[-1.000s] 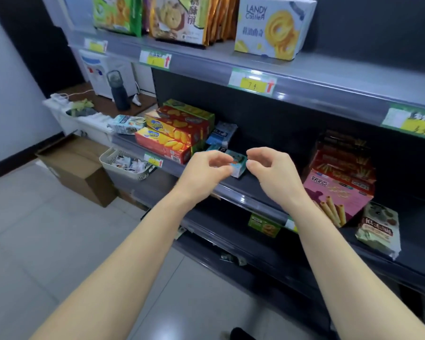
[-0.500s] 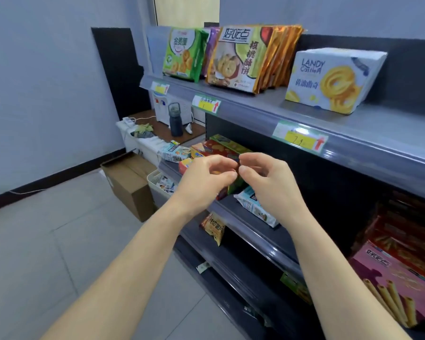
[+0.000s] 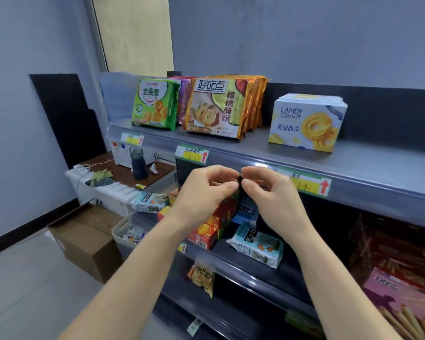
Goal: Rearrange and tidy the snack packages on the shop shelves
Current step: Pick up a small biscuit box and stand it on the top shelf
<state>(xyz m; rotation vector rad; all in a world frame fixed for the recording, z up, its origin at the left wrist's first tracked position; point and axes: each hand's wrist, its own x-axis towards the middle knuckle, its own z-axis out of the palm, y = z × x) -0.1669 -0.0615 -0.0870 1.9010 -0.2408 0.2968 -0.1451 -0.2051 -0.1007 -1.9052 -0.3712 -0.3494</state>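
A left hand [image 3: 206, 192] and right hand [image 3: 272, 195] pinch a small dark item [image 3: 240, 179] between curled fingertips [image 3: 230, 186] at the shelves [image 3: 255, 158]. Freeing both first should ease straightening the tipped blue pack [image 3: 258, 246].

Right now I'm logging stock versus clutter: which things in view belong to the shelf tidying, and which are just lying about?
Job:
green biscuit bag
walnut biscuit bags
Landy Castle box
red-orange boxes
pale blue packs
pink wafer-stick box

Lying about:
cardboard box
dark bottle
crumpled cloth
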